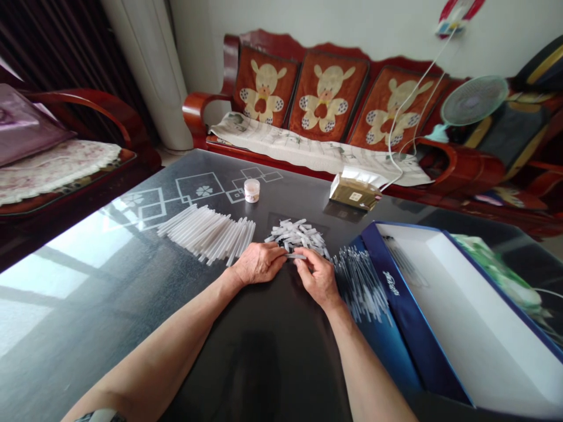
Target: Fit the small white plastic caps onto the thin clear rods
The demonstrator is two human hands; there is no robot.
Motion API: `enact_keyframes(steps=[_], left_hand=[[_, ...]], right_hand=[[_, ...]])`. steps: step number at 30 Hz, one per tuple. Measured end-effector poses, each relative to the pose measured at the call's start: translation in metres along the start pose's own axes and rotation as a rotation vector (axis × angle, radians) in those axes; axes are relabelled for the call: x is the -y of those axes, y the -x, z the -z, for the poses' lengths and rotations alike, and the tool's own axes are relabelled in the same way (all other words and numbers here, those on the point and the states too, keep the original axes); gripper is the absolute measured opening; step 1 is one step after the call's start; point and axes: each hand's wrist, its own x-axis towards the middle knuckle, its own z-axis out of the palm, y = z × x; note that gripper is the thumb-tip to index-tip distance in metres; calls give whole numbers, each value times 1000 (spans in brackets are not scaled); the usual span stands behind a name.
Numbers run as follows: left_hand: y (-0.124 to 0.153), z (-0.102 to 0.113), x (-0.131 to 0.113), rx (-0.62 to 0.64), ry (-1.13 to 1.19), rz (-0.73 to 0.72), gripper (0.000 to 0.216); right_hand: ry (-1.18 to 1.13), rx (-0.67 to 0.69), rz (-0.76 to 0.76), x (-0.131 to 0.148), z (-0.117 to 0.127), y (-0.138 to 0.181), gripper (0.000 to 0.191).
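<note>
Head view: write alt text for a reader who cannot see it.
A person's left hand and right hand hold a slim piece between them over a dark table. White tubes lie to the left, short white pieces just beyond the hands, and thin rods to the right, beside an open blue box.

1 slim piece [295, 256] is partly hidden by the left hand [260, 262] and right hand [318, 278]; the blue box [417, 316] is cut off rightward.

Looks like a slim, greyish-white stick [296, 256], partly hidden — pinched from both sides, nearly level, just on the near side of a loose white pile [303, 233].
</note>
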Motion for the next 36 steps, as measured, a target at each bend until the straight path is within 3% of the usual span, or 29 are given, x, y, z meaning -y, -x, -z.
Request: enact_keyframes(steps=[11,23,28,36], left_hand=[[0,3,-2,88,-51,-24,36],[0,6,-8,68,-165,-74,31],[0,6,-6,77,-131,-86,30],[0,6,-6,65,-113,-70,31]], right_hand=[[-221,110,-357,-1,-2,2,27],[-432,146,-542,-2,0,-2,32],[-367,175,-474,-2,0,0,29],[44,120,-107,11,4,-3,24]])
